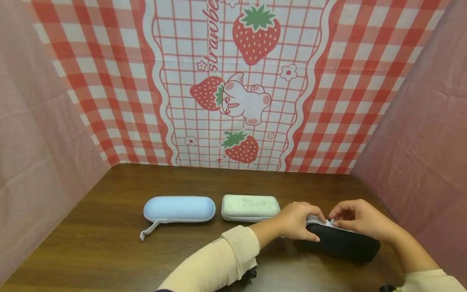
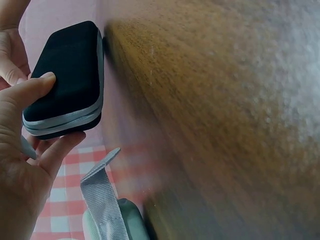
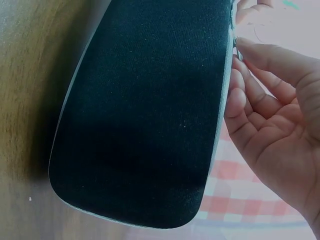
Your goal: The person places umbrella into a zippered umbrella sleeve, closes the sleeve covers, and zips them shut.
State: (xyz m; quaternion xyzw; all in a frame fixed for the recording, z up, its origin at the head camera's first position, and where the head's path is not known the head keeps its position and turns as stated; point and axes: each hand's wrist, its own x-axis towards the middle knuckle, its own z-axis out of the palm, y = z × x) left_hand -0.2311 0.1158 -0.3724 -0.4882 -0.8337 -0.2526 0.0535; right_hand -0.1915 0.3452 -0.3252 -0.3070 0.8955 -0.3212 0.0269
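Observation:
A black hard-shell zip case [image 1: 343, 242] is tilted up on its long side at the right of the table, a grey zipper running along its upper edge. My left hand [image 1: 295, 221] grips its left end, thumb on the near black face and fingers over the far side. At the zipper along the top edge, my right hand [image 1: 365, 219] pinches the small zipper pull [image 3: 238, 52] between thumb and fingers. In the left wrist view the case's grey zipper band [image 2: 65, 120] looks closed around the near end.
A pale green case [image 1: 250, 207] lies left of my left hand, partly behind it. Further left is a light blue case [image 1: 179, 209] with a grey wrist strap [image 1: 148, 231]. Another grey strap [image 2: 102, 200] shows in the left wrist view. A checked strawberry cloth [image 1: 233, 101] hangs behind the table.

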